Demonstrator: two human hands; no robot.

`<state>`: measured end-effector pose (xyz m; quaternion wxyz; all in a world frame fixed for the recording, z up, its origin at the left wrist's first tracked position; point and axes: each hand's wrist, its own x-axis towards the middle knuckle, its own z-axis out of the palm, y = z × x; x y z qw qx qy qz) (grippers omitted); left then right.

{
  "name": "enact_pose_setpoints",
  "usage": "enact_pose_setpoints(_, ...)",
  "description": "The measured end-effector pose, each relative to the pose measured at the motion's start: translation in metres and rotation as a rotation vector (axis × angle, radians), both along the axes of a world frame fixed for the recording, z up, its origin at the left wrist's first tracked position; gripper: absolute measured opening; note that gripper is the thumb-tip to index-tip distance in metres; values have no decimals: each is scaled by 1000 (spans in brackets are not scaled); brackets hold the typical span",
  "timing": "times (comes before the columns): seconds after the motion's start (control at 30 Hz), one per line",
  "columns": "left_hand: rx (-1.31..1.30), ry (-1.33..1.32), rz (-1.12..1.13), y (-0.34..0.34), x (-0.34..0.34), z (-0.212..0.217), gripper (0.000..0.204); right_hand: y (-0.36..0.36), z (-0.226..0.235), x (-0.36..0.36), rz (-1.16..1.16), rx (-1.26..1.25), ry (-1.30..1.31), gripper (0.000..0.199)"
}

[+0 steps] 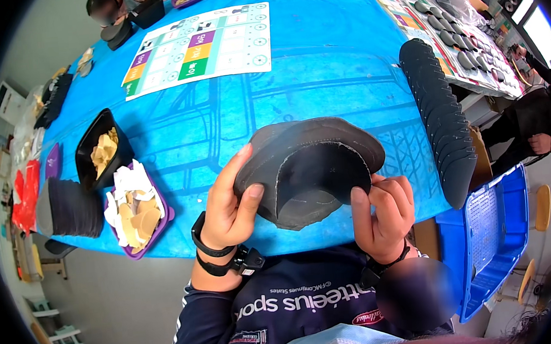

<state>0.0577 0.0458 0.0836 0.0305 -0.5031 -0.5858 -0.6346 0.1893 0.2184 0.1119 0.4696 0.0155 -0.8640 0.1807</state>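
In front of my chest I hold up a dark, bowl-curved piece (pixel 318 133) of stiff fabric. A smaller black panel (pixel 314 172) with a pale line along its curved edge lies against its near side. My left hand (pixel 229 205) grips the left rim, thumb on the near face and fingers behind. My right hand (pixel 385 212) pinches the lower right edge between thumb and fingers. Both hands wear black wrist straps. What kind of article the piece is, I cannot tell.
The blue-covered table (pixel 324 52) carries a printed chart (pixel 214 47). At left are a black bin (pixel 122 152) of tan scraps, a purple tray (pixel 169 214) of white and tan pieces, and a dark stack (pixel 74 207). A black row (pixel 436 120) lines the right edge, above a blue crate (pixel 494 239).
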Motion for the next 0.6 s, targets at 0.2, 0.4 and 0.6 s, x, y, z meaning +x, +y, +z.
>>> enact_pose_setpoints(0.2, -13, 2, 16, 0, 0, 1, 49, -1, 1, 0, -15, -3, -13, 14)
enact_pose_setpoints(0.4, 36, -19, 0, 2, -1, 2, 45, -2, 1, -3, -21, 1, 7, 14)
enact_pose_setpoints(0.6, 16, -67, -9, 1, 3, 4, 50, -2, -1, -4, -10, -11, 12, 14)
